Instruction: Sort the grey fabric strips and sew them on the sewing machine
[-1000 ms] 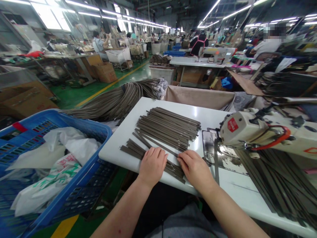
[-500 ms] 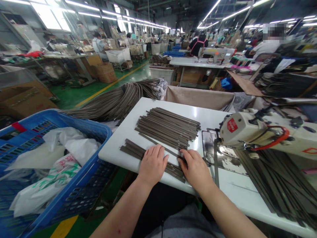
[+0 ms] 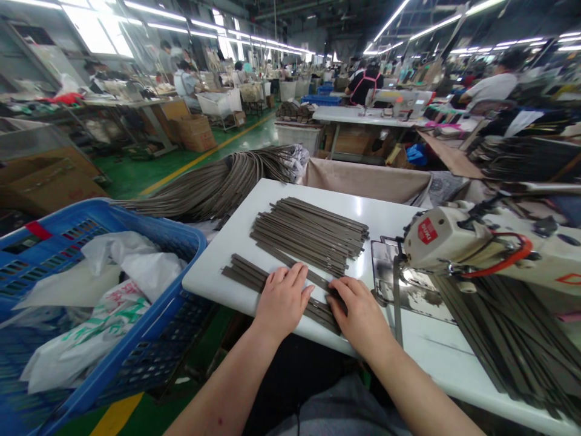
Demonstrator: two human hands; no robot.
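Note:
My left hand lies palm down across a small bundle of grey-brown flat strips near the table's front edge. Its fingers stretch forward and its fingertips touch a single strip lying slantwise beyond the bundle. At the right end of that strip, my right hand has its thumb and curled fingers closed around the end; the exact grip is partly hidden. A larger pile of similar strips lies side by side just past both hands, on the white table.
A sewing machine stands to the right, with a strip by its needle area and many strips heaped beside it. A blue basket holding plastic bags is at left. Long strips hang behind the table.
The single strip under my fingertips now shows more of its flat width. My left fingertips have shifted slightly forward; my right hand stays almost in place.

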